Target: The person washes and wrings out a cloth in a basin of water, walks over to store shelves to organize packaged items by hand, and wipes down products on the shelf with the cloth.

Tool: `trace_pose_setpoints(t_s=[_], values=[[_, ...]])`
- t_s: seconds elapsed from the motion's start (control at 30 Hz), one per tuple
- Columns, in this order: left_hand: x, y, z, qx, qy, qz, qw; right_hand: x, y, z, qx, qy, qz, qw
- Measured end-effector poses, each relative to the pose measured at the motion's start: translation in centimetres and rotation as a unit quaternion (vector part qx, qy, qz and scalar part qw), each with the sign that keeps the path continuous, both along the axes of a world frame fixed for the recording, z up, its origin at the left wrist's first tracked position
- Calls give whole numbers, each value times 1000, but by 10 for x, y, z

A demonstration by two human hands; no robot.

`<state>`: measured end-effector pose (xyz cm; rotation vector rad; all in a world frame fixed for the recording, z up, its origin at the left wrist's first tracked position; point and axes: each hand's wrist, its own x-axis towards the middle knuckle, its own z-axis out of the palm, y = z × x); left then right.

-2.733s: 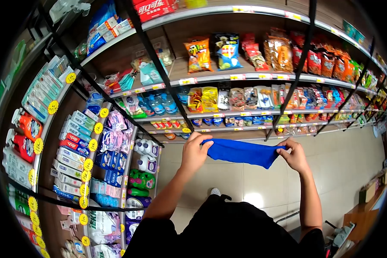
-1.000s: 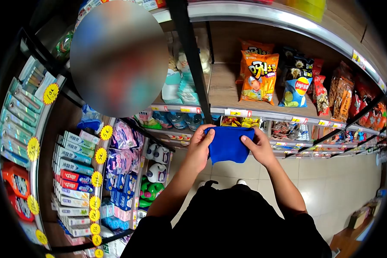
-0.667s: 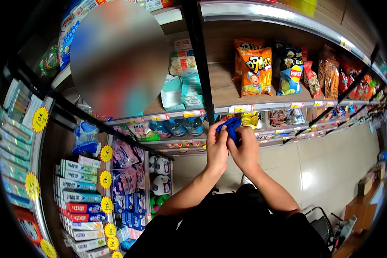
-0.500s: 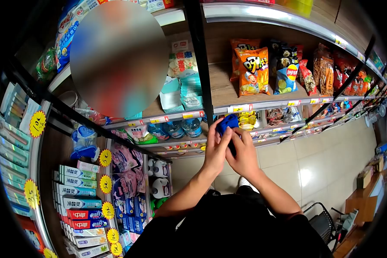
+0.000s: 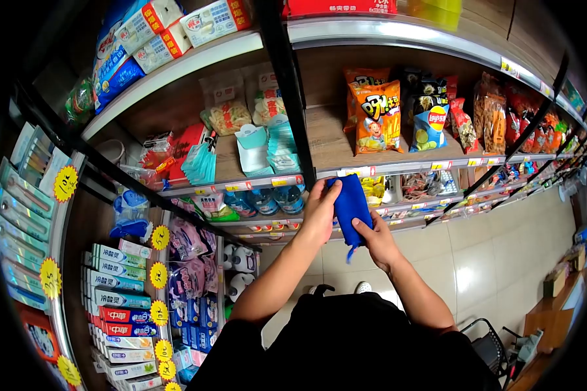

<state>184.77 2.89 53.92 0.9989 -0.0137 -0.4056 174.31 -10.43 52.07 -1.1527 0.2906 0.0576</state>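
Orange snack bag (image 5: 377, 120) near a blue Lay's bag (image 5: 430, 128), toothpaste boxes (image 5: 119, 281) at lower left.

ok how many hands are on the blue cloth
2: left hand at the upper left edge of the cloth, right hand at its lower right; no others show.

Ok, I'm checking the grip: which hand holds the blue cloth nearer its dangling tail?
The right hand, low on the blue cloth beside the tail; the left hand grips close to the upper end instead.
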Motion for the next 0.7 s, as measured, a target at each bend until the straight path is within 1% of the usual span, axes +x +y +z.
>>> trace_pose_setpoints(t_s=[0.03, 0.07, 0.13, 0.17, 0.2, 0.27, 0.3, 0.33, 0.37, 0.4, 0.43, 0.47, 0.5, 0.53, 0.57, 0.6, 0.67, 0.7], values=[[4, -10, -4, 16, 4, 13, 1000, 1, -5, 4, 19, 31, -8, 999], [12, -18, -6, 18, 4, 16, 1000, 6, -11, 4, 20, 31, -5, 999], [37, -33, -16, 100, -28, 47, 994, 22, -21, -3, 21, 63, -22, 998], [49, -43, -18, 141, -56, 91, 984, 33, -28, -15, 24, 43, -23, 999], [65, -51, -21, 143, -59, 93, 984, 42, -32, -14, 26, 41, -21, 999], [98, -66, -29, 203, -105, 146, 963, 62, -37, -11, -13, 6, -22, 1000], [121, -72, -36, 258, -140, 161, 942, 75, -39, -11, -95, 10, -30, 995], [138, -77, -39, 313, -174, 174, 917, 91, -40, -20, -93, 9, -29, 995], [141, -82, -21, 359, -170, 193, 897, 110, -41, -32, -250, -11, -82, 965], [159, -86, -28, 384, -197, 220, 875, 122, -39, -23, -400, -30, -134, 906], [176, -89, -35, 401, -188, 224, 868, 130, -40, -15, -385, -36, -136, 912], [192, -93, -40, 416, -181, 230, 861, 149, -39, -31, -429, -71, -173, 884], [210, -97, -51, 414, -187, 234, 860, 157, -39, -27, -444, -61, -163, 879], [228, -102, -64, 423, -165, 244, 857, 164, -38, -22, -460, -50, -151, 874], [232, -104, -63, 434, -139, 253, 854, 170, -36, -20, -485, -48, -154, 859], [234, -105, -65, 436, -136, 256, 852, 172, -36, -22, -484, -49, -150, 861], [242, -107, -66, 471, -187, 235, 829, 180, -35, -28, -507, -47, -138, 850], [239, -107, -59, 504, -157, 196, 827, 181, -34, -35, -507, -47, -129, 851]])
